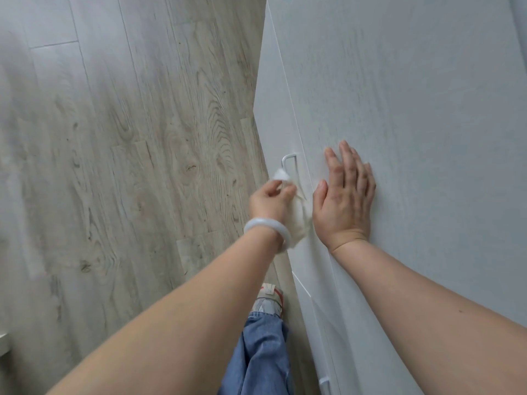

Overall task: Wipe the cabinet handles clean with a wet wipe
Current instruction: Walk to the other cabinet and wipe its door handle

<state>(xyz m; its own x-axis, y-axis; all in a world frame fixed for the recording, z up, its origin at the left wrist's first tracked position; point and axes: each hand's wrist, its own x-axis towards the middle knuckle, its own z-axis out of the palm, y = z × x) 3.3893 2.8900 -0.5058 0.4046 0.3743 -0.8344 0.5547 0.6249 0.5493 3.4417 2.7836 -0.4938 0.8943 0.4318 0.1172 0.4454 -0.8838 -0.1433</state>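
Your left hand (269,202) covers most of the metal cabinet handle (290,166), so only its upper bend and a short run of bar show, at about 12 o'clock from your knuckles. The wet wipe (296,215) is bunched in that hand: fingers and thumb curl round it, one white tuft pokes out at 12 o'clock against the bar, and the rest trails down past your wrist toward 5 o'clock, blurred and hard to trace. Whether the wipe wraps the bar or only touches it, you can't tell from here. A pale bangle (266,230) sits on that wrist.

Your right hand (343,199) lies flat on top of the white cabinet (413,109), fingers straight and lightly spread, thumb right by the front edge, just beside the wipe at 3 o'clock from your left hand.

The cabinet's front edge runs from 12 o'clock down to 6 o'clock, with drawer fronts dropping away on its left. A second handle (325,384) peeks in at the bottom, cut off by the frame. Open room lies to 9 o'clock: wood-grain floor (128,138), bare all the way across. At 6 o'clock your jeans leg (262,354) and sneaker (271,297) stand close against the cabinet base.
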